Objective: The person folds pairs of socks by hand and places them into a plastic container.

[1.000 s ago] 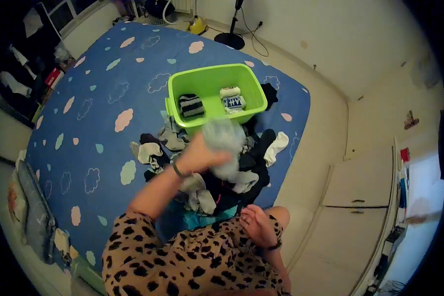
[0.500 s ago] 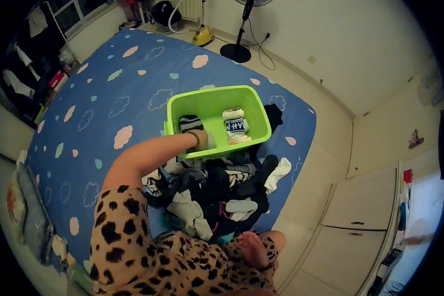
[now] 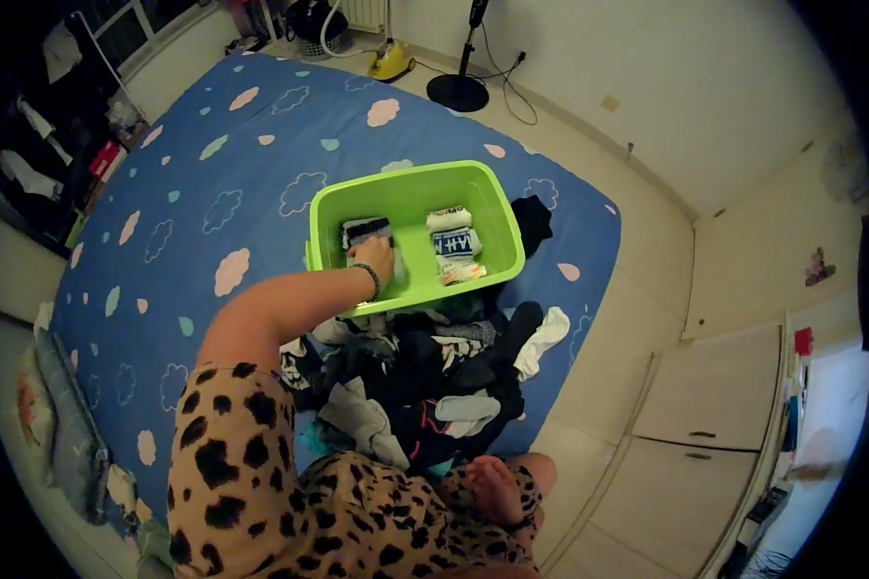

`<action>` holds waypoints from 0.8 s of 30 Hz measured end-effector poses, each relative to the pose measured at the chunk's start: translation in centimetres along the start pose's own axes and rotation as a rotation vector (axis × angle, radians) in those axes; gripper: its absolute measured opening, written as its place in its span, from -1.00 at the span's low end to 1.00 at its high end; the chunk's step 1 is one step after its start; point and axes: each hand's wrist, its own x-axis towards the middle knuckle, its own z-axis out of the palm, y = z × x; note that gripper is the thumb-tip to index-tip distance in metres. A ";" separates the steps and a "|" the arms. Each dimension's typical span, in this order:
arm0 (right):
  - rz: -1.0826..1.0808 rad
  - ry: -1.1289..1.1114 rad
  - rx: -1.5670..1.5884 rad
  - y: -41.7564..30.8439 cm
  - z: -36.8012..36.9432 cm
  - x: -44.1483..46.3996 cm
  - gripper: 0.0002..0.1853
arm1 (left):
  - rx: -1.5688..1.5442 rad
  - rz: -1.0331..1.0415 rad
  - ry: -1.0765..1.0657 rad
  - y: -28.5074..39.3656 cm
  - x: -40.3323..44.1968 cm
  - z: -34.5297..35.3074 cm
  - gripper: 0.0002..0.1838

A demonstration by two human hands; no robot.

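Observation:
My left hand (image 3: 375, 256) reaches into a lime-green plastic tub (image 3: 415, 301), fingers bent down onto rolled grey-and-black socks (image 3: 367, 230) at its left end. Something pale partly shows beside the hand, but I cannot make it out. Along the right side of the tub lie white rolled socks (image 3: 446, 219), a blue-and-white roll (image 3: 456, 244) with lettering, and a white roll with orange marks (image 3: 462, 273). In front of the tub is a heap of loose dark, grey and white socks (image 3: 415, 362). My right hand is out of view.
The tub stands on a bed with a blue patterned sheet (image 3: 232, 212). A black garment (image 3: 531, 222) lies by the tub's right side, a white sock (image 3: 543, 343) at the heap's edge. My bare foot (image 3: 494, 489) rests near the heap. A fan base (image 3: 458, 94) stands beyond the bed.
My left hand has moved up and slightly left inside the tub, onto the grey-and-black roll. The view has shifted slightly, and the rolls on the right remain in place.

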 end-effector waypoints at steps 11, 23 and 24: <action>-0.041 0.010 -0.102 0.3 -1.7 0.5 -0.79 | -0.012 -0.107 -0.065 -2.2 3.9 3.1 -0.54; -0.078 0.026 -0.193 0.0 -1.0 0.0 -0.80 | -0.037 -0.073 -0.093 -2.4 0.8 -0.8 0.27; -0.084 0.042 -0.231 -0.6 0.1 -0.3 -0.80 | -0.046 -0.048 -0.095 -3.0 1.8 0.9 0.25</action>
